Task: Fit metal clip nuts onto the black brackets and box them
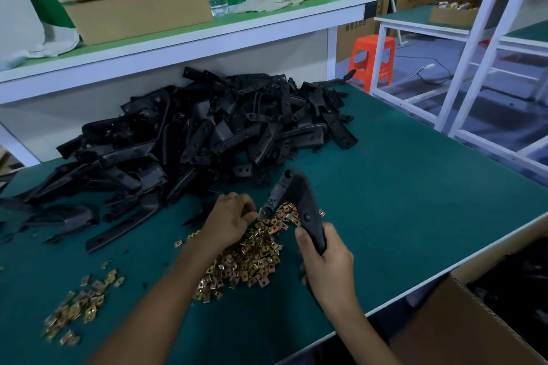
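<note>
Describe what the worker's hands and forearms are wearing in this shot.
Nothing shows on either. The left hand and right hand are bare, with no gloves, and no rings or watch are visible. Both forearms are uncovered right down to the frame's lower edge, so no sleeve or cuff enters the view.

Clearance on green bench [400,187]

Bare mat open from 1 to 4 o'clock of the clip nut heap [255,252]. Bracket pile [207,133] blocks 10 to 12 o'clock; scattered nuts [80,305] at 8 o'clock; open carton [462,323] beyond the edge at 4 o'clock.
</note>
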